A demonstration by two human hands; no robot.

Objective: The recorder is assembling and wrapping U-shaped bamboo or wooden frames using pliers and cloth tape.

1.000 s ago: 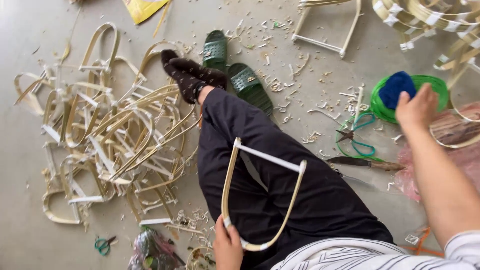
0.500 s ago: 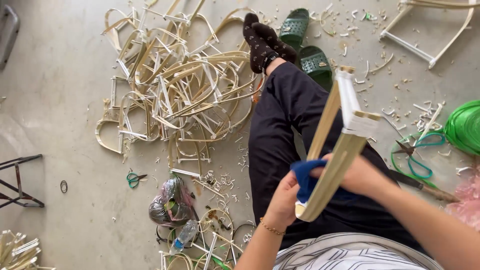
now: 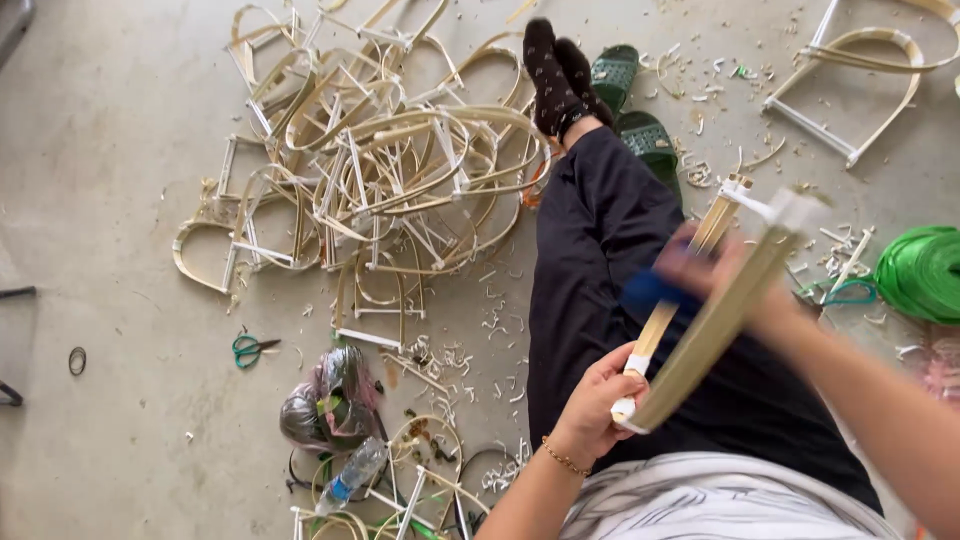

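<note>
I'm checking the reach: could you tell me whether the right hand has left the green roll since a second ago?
Yes. The right hand has come off the green roll and now sits over the lap at the bamboo frame.

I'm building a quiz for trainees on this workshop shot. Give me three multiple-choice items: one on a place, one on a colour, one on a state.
1. Where do the small scissors lie?
A. on the floor left of the person's legs
B. on the lap
C. on the sandals

2. What colour are the sandals?
A. red
B. green
C. white

3. What is the left hand doing?
A. resting open on the floor
B. gripping the lower end of the bent-strip frame
C. holding a bottle

Answers: 1 A, they sit on bare concrete; 2 B, both are dark green; 3 B, its fingers wrap the frame's corner.
</note>
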